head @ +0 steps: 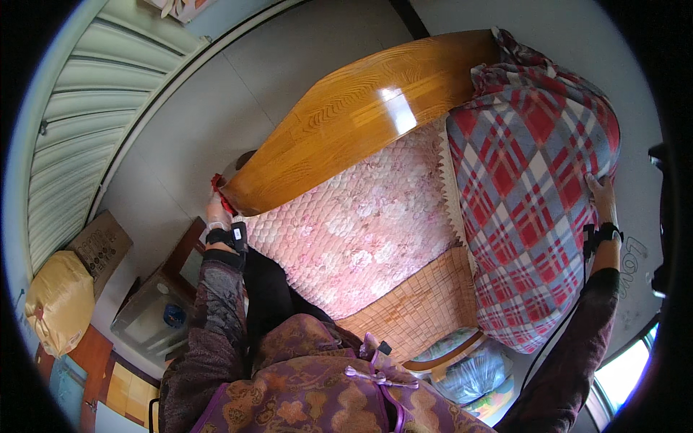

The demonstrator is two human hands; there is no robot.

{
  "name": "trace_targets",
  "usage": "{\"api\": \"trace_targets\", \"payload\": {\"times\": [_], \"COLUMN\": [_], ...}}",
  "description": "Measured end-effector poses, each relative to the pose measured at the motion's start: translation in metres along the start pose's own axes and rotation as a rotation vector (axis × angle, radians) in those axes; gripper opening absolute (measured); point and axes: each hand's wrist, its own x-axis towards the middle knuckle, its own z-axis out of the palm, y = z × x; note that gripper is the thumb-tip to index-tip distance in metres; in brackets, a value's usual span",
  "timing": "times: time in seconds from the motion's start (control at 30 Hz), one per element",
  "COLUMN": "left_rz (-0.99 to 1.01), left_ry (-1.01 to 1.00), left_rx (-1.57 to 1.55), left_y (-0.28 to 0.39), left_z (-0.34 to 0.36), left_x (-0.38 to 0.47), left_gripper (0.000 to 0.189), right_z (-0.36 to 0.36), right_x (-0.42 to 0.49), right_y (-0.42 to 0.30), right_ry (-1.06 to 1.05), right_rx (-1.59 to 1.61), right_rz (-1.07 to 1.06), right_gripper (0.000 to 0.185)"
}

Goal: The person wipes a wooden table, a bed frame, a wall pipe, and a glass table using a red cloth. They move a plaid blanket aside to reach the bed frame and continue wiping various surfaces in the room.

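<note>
My left hand (217, 212) is at the near left end of a glossy wooden bed board (357, 108). It grips a red cloth (227, 203) against the board's end; the fingers are partly hidden. On the right, my right hand (600, 194) rests with spread fingers on a red, grey and white plaid cloth (530, 189), which drapes over a bulky pile. What lies under the plaid cloth is hidden. Between my hands spreads a pink floral quilted mattress pad (346, 233). A woven bamboo mat (417, 303) shows below the pad's near edge.
Bagged bedding (471, 373) sits low by a curved wooden piece (449, 354). To the left are a clear plastic box (151, 319), a cardboard box (100, 249) and a tan bag (59, 303). A pale ribbed panel (103, 103) lines the upper left. The wall (633, 270) bears scribbles.
</note>
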Motion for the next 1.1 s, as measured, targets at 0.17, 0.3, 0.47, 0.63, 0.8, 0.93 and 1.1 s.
{"api": "trace_targets", "payload": {"times": [0.17, 0.3, 0.47, 0.63, 0.8, 0.93, 1.1], "left_rz": [0.289, 0.437, 0.920, 1.257, 1.328, 1.462, 1.333], "left_ry": [-0.063, -0.015, -0.177, -0.491, -0.596, -0.582, -0.736], "left_rx": [0.127, 0.388, 0.927, 1.239, 1.482, 1.893, 2.002], "left_y": [0.013, 0.017, 0.034, 0.039, 0.079, 0.096, 0.083], "left_z": [0.040, 0.086, 0.143, 0.212, 0.234, 0.232, 0.264], "left_x": [-0.086, -0.156, -0.198, -0.228, -0.244, -0.243, -0.225], "left_gripper": [0.055, 0.055, 0.048, 0.050, 0.052, 0.054, 0.062], "right_z": [0.005, 0.006, 0.005, 0.006, 0.005, 0.006, 0.004], "right_x": [-0.006, -0.007, -0.008, -0.013, -0.015, -0.012, -0.018], "right_y": [-0.007, -0.016, -0.026, -0.035, -0.033, -0.033, -0.039], "right_ry": [-0.010, 0.016, -0.019, -0.032, -0.044, -0.059, -0.044], "right_rx": [0.115, 0.022, -0.031, 0.026, 0.039, 0.048, 0.036], "right_rz": [-0.017, -0.008, 0.067, 0.084, 0.059, 0.067, 0.064], "right_gripper": [0.082, 0.096, 0.101, 0.104, 0.107, 0.107, 0.101]}}
